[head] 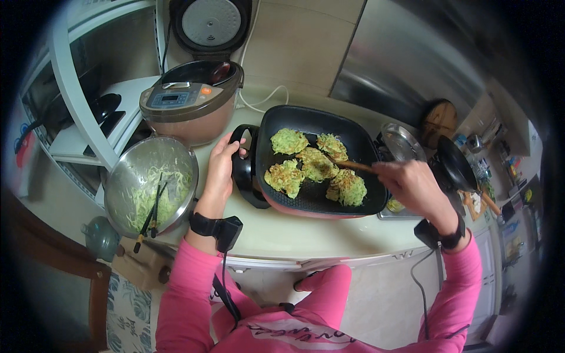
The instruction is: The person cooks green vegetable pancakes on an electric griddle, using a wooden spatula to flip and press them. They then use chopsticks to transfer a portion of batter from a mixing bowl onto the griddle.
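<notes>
A black-lined electric skillet [324, 117] stands on the counter in front of me, with several browned green vegetable fritters [289, 141] in it. My left hand [225, 165] grips the skillet's black left handle [249, 176], its fingers curled around the upper part. In my right hand [408, 183] is the handle of a wooden utensil [355, 166], probably a spatula. Its far end meets the middle fritter [317, 164], and its exact shape there is hard to make out. On the left, a steel bowl [126, 170] contains shredded green vegetable batter [148, 198] and black chopsticks [155, 207] that lean over its rim.
Behind the bowl stands a rice cooker [190, 119] with its lid raised. A white shelf rack [84, 97] rises at the left. Right of the skillet are a metal tray [397, 216], a glass lid [402, 142] and a black frying pan [457, 163]. A white cord [269, 102] runs along the wall.
</notes>
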{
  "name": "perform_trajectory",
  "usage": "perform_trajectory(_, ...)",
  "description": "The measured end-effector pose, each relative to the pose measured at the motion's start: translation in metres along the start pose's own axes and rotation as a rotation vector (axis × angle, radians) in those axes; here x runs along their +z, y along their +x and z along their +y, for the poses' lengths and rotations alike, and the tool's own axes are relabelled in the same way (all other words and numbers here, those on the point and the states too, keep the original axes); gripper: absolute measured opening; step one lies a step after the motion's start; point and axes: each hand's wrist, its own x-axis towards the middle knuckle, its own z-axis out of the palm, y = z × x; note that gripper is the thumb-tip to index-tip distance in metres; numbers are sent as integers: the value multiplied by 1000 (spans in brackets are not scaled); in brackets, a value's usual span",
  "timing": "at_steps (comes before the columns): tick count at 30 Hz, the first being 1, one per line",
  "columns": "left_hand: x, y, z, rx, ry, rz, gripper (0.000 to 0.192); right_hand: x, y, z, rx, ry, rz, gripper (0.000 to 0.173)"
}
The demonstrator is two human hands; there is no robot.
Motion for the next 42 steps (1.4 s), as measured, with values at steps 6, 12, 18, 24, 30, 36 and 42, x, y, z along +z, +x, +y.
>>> perform_trajectory(6, 4, -2, 2, 0, 4, 9, 37, -2, -11, -41, -205, -69, -77, 21)
perform_trajectory(12, 5, -3, 3, 4, 8, 1, 37, 22, 0, -56, -249, -143, -175, 18)
perform_trajectory(18, 4, -4, 5, 5, -3, -11, 38, 42, 15, -45, -249, -299, -34, 19)
perform_trajectory(24, 4, -3, 1, 21, -26, 7, 39, 30, 19, -33, -163, -200, -4, 13)
perform_trajectory(30, 3, -2, 1, 39, -51, -13, 33, 15, 31, -26, -17, -26, 9, 21)
perform_trajectory(36, 4, -3, 3, 39, -21, -26, 31, 4, 38, -22, 29, 47, -6, 20)
perform_trajectory(42, 6, -3, 3, 22, -12, -8, 31, 3, 41, -21, 105, 54, -55, 18)
